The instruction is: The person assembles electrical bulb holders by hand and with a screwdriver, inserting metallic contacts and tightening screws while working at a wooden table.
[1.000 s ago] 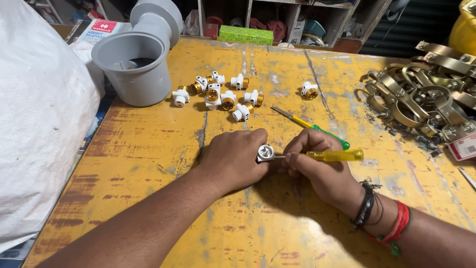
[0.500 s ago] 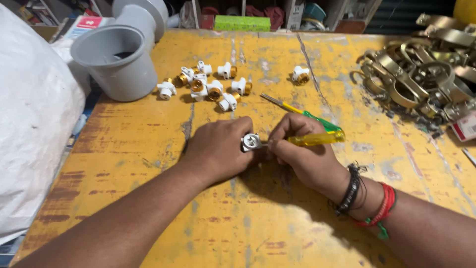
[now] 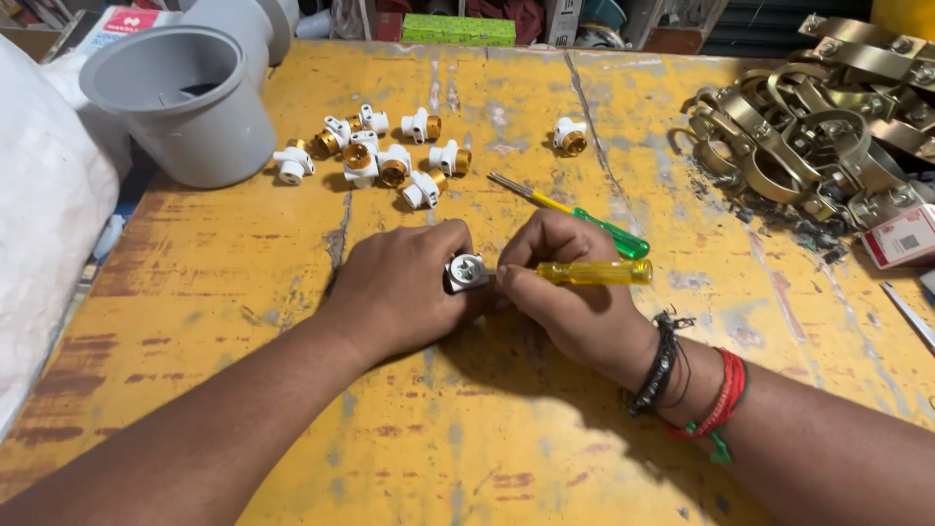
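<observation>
Left hand [image 3: 394, 292] curled over a small white fitting [image 3: 467, 273], pinching it between thumb and fingers and bracing it low against the yellow worktop [image 3: 243, 292]. Right hand [image 3: 575, 297] closed around a yellow-handled screwdriver [image 3: 594, 273], held level, tip hidden where it meets the fitting's slotted face. Both wrists resting on the worktop, hands touching each other around the part.

Likely a screw being driven or loosened in the fitting. Best done with the blade kept square to the slot and pushed straight in along its axis, so as not to cam out. Worth keeping the left thumb clear of the tip's line in case of a slip. Short turns from the fingers, wrist planted, fitting pressed down so as not to spin.

Beyond the hands, a cluster of white fittings with brass inserts [image 3: 375, 156], one more [image 3: 570, 136] apart to the right. A second screwdriver with a green handle [image 3: 609, 234] lying just behind the right hand. Grey pipe socket [image 3: 180, 107] at far left, a heap of brass-coloured pipe clamps [image 3: 818, 136] at far right, a white sack [image 3: 44, 234] over the left edge.
</observation>
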